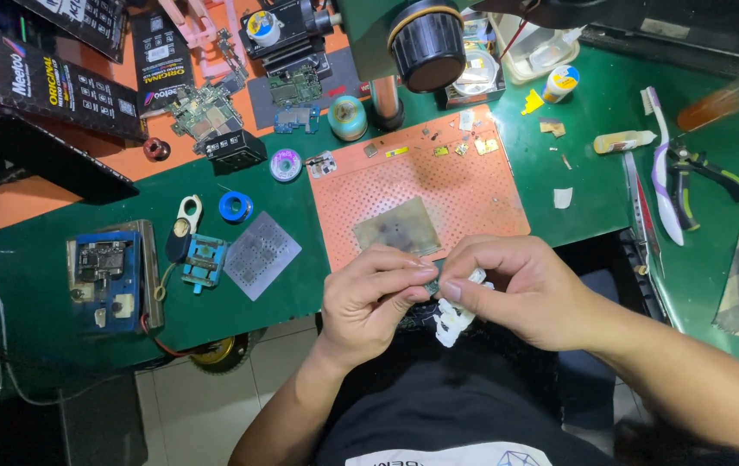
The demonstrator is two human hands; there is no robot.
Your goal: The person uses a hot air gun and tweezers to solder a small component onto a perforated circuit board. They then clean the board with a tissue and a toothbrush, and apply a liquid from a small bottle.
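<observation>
Fingers of the left hand (375, 298) pinch a small dark chip (431, 285), while the right hand (508, 289) presses white tissue (457, 315) against it (apparently wiping). Next calls for steady, light rubbing.

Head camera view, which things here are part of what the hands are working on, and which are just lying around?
In hand:
left hand
right hand
small dark part
white tissue

Lying about:
orange mat
metal stencil
toothbrush
pliers
blue fixture

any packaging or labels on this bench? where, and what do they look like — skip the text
Long black box, far left on the orange mat: flat, angled, white and orange print.
Black card pack, upper left: upright rectangle, white print, red-blue mark.
Black pack, top-left edge: partly cropped.
Small bottle, upper right: white, yellow-blue label.
</observation>
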